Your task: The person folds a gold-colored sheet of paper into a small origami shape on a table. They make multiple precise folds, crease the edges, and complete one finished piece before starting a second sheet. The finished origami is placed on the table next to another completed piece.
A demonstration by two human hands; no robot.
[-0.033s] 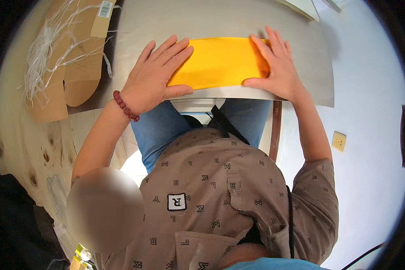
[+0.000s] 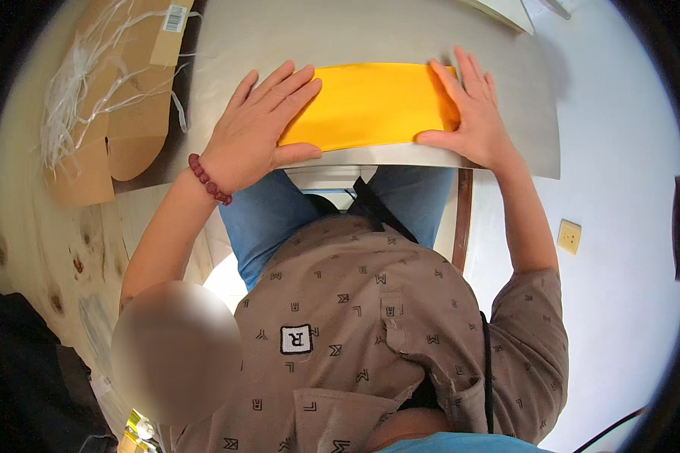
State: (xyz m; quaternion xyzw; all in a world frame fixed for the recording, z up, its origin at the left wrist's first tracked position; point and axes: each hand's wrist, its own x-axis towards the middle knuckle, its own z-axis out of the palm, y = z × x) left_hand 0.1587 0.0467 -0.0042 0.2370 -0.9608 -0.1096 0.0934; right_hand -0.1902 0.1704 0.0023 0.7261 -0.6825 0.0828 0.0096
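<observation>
A smooth, slightly shiny yellow strip [image 2: 374,102], which looks like folded cloth, lies flat on the grey tabletop close to its front edge. Over its left end rests my left hand [image 2: 261,121], fingers stretched out and thumb along the strip's near edge. My right hand [image 2: 470,109] lies at the other end with fingers apart, its thumb touching the near right corner. Both palms partly cover the strip's ends. Neither hand is closed round anything. A dark red bead bracelet [image 2: 209,180] circles my left wrist.
On the left, a tangle of clear plastic strands [image 2: 72,113] lies over brown cardboard [image 2: 140,121] at the edge of the grey tabletop [image 2: 249,38]. A pale panel [image 2: 506,11] stands at the far right. A wall socket [image 2: 570,236] is on the white wall.
My right hand has slid slightly to the right along the yellow strip's end. My left hand has shifted a little to the left. The strip stays flat.
</observation>
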